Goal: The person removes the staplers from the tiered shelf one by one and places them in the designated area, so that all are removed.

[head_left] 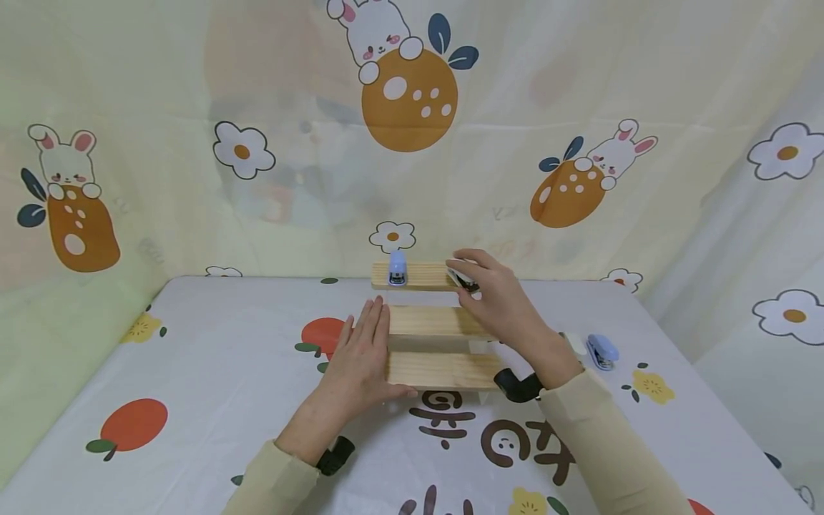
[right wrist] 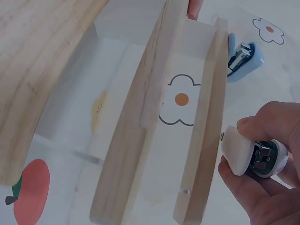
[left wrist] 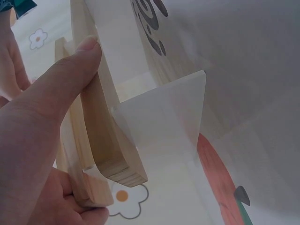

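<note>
A three-tier wooden display rack (head_left: 440, 370) with pale boards and translucent supports stands on the table. My left hand (head_left: 362, 357) lies along its left side, fingers extended and thumb touching the front of the lowest board (left wrist: 110, 136). My right hand (head_left: 508, 300) pinches a small white stapler (right wrist: 236, 150) between thumb and fingers at the right end of the top board (head_left: 421, 275). In the right wrist view the stapler's dark inner part and metal show. Toward the left of the top board stands a small light-blue stapler (head_left: 397, 268).
Another blue stapler (head_left: 602, 352) lies on the table right of my right wrist. Beside it is a whitish object (head_left: 575, 344), partly hidden by the wrist. A patterned cloth (head_left: 212, 357) covers the table, and a printed curtain (head_left: 290, 200) hangs behind.
</note>
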`<state>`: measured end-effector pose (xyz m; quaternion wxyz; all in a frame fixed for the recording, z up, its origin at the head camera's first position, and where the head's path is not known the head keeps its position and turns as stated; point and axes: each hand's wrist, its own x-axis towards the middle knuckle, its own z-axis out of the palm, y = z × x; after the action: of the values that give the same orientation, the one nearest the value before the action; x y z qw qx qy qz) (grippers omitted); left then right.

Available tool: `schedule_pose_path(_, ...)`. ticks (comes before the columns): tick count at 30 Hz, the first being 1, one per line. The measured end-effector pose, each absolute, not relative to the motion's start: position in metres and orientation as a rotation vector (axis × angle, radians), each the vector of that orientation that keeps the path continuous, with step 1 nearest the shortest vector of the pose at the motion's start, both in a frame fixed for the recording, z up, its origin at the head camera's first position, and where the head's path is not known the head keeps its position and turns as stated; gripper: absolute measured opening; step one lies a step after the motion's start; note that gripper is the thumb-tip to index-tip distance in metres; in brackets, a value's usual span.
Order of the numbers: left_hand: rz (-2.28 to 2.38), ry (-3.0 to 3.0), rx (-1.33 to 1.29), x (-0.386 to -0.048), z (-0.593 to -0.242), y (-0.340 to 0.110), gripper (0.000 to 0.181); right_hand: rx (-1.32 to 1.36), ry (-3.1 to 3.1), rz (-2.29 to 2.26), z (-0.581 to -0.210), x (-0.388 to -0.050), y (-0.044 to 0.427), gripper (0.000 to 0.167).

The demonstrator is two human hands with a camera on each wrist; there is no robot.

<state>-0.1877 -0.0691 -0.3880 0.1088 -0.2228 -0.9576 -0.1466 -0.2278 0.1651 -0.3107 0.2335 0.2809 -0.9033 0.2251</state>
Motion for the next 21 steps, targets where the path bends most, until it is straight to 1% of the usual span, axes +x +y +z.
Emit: schedule_pose_path(21,-0.453,-2.821,-0.653,-0.188,-0.387,-0.068,0.137,0.723,-2.41,0.596,-0.312,-0.203,0.188,0.041)
